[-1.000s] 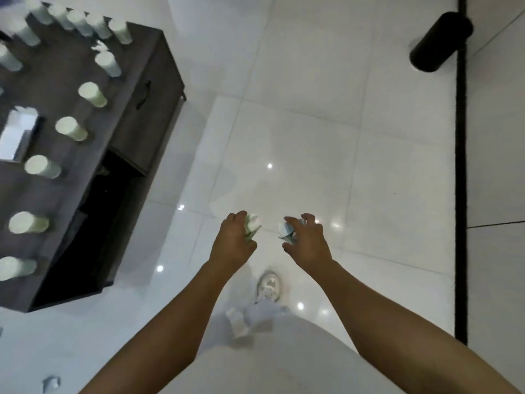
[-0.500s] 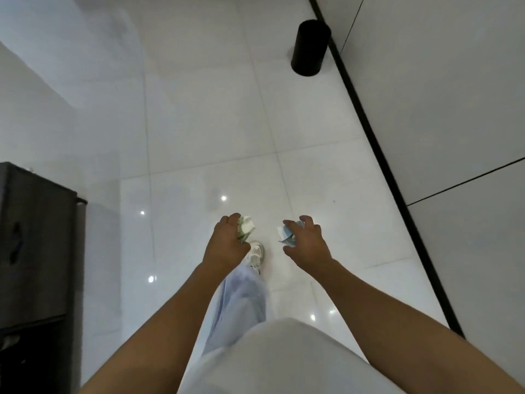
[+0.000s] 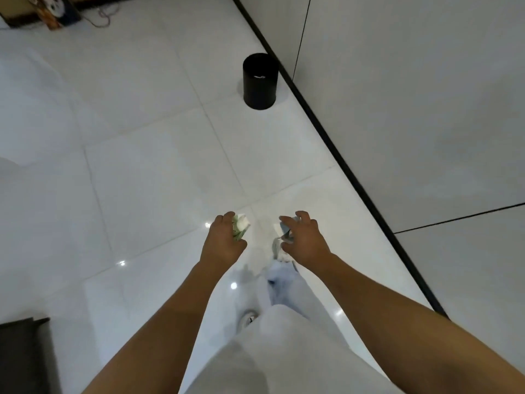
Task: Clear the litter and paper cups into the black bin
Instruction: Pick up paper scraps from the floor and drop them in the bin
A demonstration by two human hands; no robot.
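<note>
The black bin (image 3: pixel 260 81) stands upright on the white tiled floor, ahead and slightly right, close to the wall's dark baseboard. Something small and white shows inside it. My left hand (image 3: pixel 223 241) grips a crumpled green-and-white paper (image 3: pixel 241 225). My right hand (image 3: pixel 302 237) grips a crumpled blue-and-white paper (image 3: pixel 285 229). Both hands are held out in front of me, well short of the bin. No paper cups are in view.
A grey wall (image 3: pixel 412 109) with a black baseboard (image 3: pixel 335 149) runs diagonally on the right. A dark cabinet corner (image 3: pixel 25 354) sits at the lower left. Clutter and a cable (image 3: pixel 56 9) lie at the far top left. My legs and shoes are below my hands.
I have turned away from the dark table with its cups and walked toward the bin, which now looks larger and nearer. Both hands still hold their crumpled papers.
</note>
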